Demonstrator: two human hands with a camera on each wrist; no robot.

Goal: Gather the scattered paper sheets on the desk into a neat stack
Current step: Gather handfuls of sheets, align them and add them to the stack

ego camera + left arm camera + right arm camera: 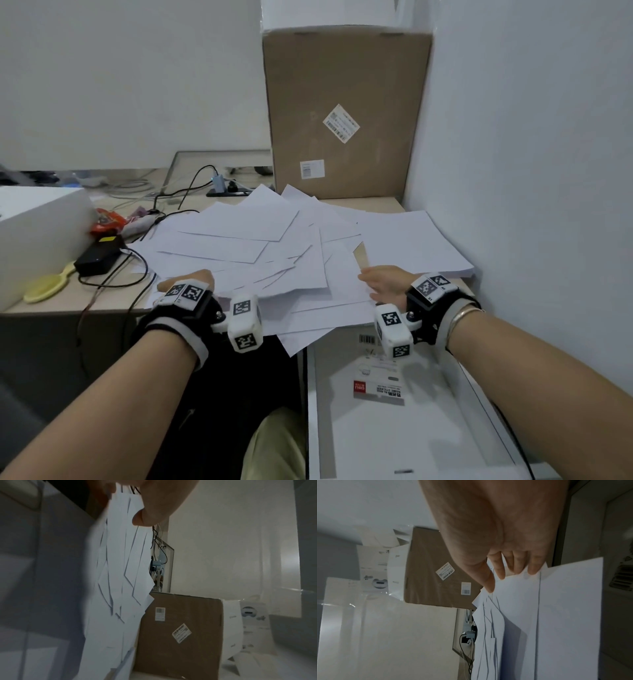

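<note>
Several white paper sheets [260, 246] lie fanned and overlapping across the middle of the desk, some hanging over its front edge. A squared paper stack [411, 243] sits to their right. My left hand [191, 278] is at the pile's left front edge. In the left wrist view its thumb [139, 516] lies on top of the sheets [120, 574], pinching them against fingers underneath. My right hand [373, 282] is at the pile's right edge. Its straight fingers [534, 569] and thumb touch the sheets [565, 615].
A tall cardboard box [346, 113] stands behind the papers against the right wall. A white box [37, 233], snack packets [109, 221], a black power adapter [99, 255] with cables and a yellow brush [48, 287] crowd the left. A white labelled box [394, 421] sits below the desk's front edge.
</note>
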